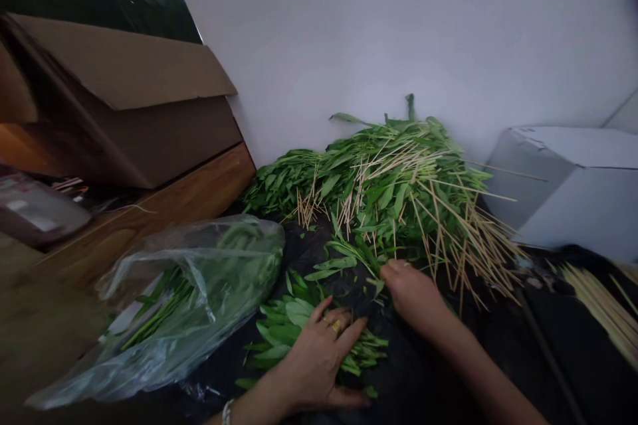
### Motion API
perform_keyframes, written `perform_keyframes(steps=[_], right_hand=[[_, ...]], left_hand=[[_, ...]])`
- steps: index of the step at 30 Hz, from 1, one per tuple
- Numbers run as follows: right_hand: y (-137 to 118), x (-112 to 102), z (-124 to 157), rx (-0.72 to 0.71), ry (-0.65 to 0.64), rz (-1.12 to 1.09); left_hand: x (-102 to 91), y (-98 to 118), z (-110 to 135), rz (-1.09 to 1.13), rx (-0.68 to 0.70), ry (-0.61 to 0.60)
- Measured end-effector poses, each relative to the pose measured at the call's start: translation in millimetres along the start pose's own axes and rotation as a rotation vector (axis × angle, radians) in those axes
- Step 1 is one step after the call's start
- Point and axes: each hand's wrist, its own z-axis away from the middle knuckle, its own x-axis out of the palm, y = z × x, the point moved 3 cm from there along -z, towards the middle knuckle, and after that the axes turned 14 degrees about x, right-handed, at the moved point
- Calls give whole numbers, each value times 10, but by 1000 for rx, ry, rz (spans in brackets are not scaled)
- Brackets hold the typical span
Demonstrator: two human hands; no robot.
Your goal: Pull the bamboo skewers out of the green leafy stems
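Observation:
My left hand (319,358) lies flat with fingers spread on a small bunch of green leafy stems (289,332) on a black sheet (423,378). It wears a gold ring and a bracelet. My right hand (411,292) reaches forward with fingers curled down at the near edge of a big heap of greens threaded on thin wooden skewers (399,192). What its fingertips grip is hidden among a few loose leaves (349,259).
A clear plastic bag holding more greens (184,299) lies to the left. Behind it stand a wooden ledge (164,212) and an open cardboard box (129,99). A grey box (573,179) sits at the right, with loose bare skewers (603,305) below it. A white wall is behind.

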Motion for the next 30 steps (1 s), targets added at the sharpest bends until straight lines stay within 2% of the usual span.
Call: perform_keyframes(steps=[3,5,8,11,17,23,27,30], right_hand=[[240,-137,-55,80,67,45],[281,-173,-61,84,66,-11],[182,-118,-62,76,62,-156],[27,22,-76,87,136,-134],[-96,264,-135,129,219,-67],[19,246,-176,175,311,-166],[110,154,-154,180,378,-239],[99,68,-117,157,409,-255]], left_hand=[[-49,14,2,1,8,-41],[-135,24,-3,15,24,-59],[-301,44,-31,23,56,-71],[-409,65,-72,-1,78,-60],[-365,50,-73,-76,65,-26],[-385,-44,4,-107,33,7],[-466,-100,59,-161,18,100],[-617,-137,80,-228,-81,302]])
